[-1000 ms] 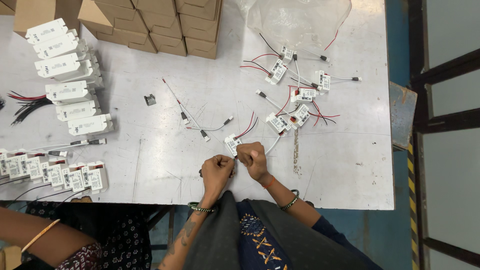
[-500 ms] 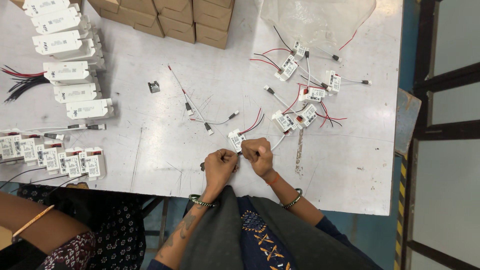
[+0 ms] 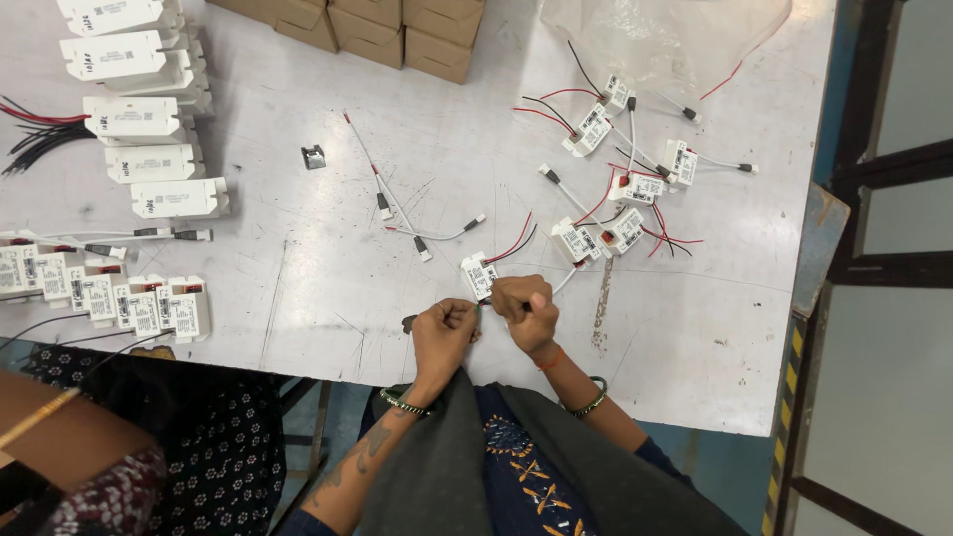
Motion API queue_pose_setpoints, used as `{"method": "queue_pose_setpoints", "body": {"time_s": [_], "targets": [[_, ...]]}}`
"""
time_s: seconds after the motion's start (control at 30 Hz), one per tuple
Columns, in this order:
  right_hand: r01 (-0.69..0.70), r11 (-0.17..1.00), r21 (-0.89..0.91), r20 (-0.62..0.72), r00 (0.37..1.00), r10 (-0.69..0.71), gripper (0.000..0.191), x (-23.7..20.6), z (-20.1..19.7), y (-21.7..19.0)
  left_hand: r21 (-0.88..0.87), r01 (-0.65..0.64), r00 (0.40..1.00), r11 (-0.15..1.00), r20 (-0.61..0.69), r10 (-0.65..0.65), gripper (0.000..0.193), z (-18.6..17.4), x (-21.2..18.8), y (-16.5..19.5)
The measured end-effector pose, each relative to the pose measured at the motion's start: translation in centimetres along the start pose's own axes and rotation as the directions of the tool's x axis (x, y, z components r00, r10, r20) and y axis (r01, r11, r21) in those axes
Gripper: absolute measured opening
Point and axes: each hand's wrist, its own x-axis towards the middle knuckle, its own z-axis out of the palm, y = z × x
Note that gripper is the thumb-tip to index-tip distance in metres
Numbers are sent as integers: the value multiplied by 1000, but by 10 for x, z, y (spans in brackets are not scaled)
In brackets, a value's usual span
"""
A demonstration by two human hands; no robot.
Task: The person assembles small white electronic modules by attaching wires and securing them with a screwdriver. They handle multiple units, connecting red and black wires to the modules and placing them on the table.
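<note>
Fingers curled tight on both: left hand (image 3: 444,333) and right hand (image 3: 524,308) pinching thin wire at scuffed grey metal table (image 3: 328,288) edge. Just beyond, touching knuckles, small white boxy module (image 3: 478,276) trailing red-black leads. Farther, tangled modules (image 3: 625,189), crumpled clear bag (image 3: 665,40), cardboard boxes (image 3: 397,25).

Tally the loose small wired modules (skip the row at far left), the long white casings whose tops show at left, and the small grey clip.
Small wired modules: 7
Long white casings: 5 tops showing; more may lie underneath
Small grey clip: 1
Total: 13
</note>
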Motion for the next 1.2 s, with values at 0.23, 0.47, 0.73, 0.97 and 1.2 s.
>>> {"method": "queue_pose_setpoints", "body": {"time_s": [0.23,0.47,0.73,0.97,1.2], "targets": [[1,999,49,-12,1000,-1,69,4,-4,2,50,-38,999,998,30,36,16,2,3,0],[-5,1000,30,-5,1000,5,68,3,-3,1,81,-44,998,996,46,40,15,4,5,-2],[49,986,-159,132,991,-28,74,-8,12,10,190,-125,991,974,66,114,14,-4,5,-4],[83,997,7,-38,996,-83,70,-8,8,-23,93,-160,982,983,118,149,17,-18,-16,-12],[67,379,-923,116,987,108,40,-11,13,-53,233,-207,973,950,146,176,19,-32,-28,-10]]}}
